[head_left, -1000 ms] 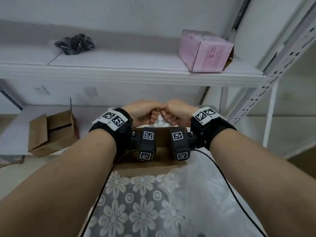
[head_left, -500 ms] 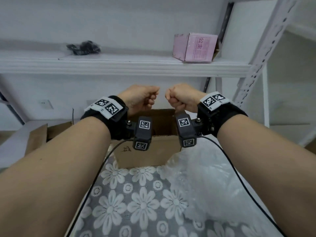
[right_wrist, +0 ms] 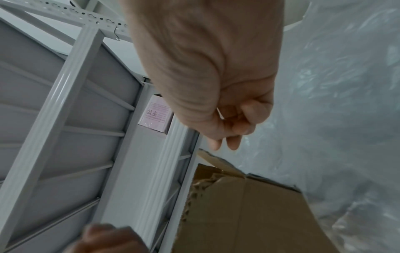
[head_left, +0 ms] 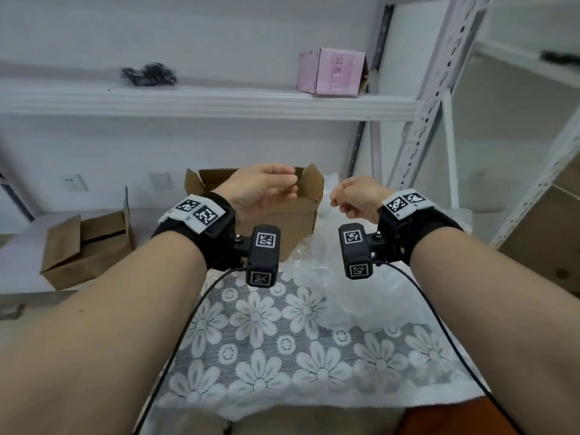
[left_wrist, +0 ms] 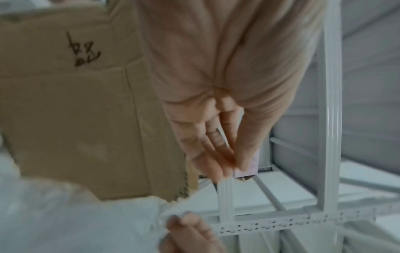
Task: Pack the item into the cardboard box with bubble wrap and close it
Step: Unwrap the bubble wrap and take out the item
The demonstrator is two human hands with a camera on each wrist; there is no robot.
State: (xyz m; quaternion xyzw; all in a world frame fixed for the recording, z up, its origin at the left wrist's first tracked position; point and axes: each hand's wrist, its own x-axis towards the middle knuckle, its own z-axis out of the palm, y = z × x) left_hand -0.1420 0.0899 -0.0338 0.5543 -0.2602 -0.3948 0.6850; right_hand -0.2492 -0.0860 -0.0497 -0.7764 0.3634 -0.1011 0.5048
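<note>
A person's two bare hands hover above a flower-patterned lace tablecloth [head_left: 282, 346], with packing judged barely begun: the open cardboard box [head_left: 292, 215] stands at the far end of the table, flaps up, and nothing shows inside it from here. At far left a second, slumped cardboard box [head_left: 84, 246] rests on a low surface. The left hand [head_left: 263, 191] is raised in front of the open box, fingers loosely extended and drawn together, holding nothing; the wrist view shows its fingers [left_wrist: 214, 154] straight beside the box wall, not touching it. The right hand [head_left: 357, 197] hangs just right of the box, fingers curled into a loose fist around nothing visible. Crumpled clear bubble wrap [head_left: 361, 296] lies on the table below and to the right of that hand, apart from both. A pink carton [head_left: 332, 72], possibly the item to be packed, sits on the upper shelf [head_left: 204, 103], well beyond either hand. The next move likely calls for reaching up to fetch it, or down for the wrap.
</note>
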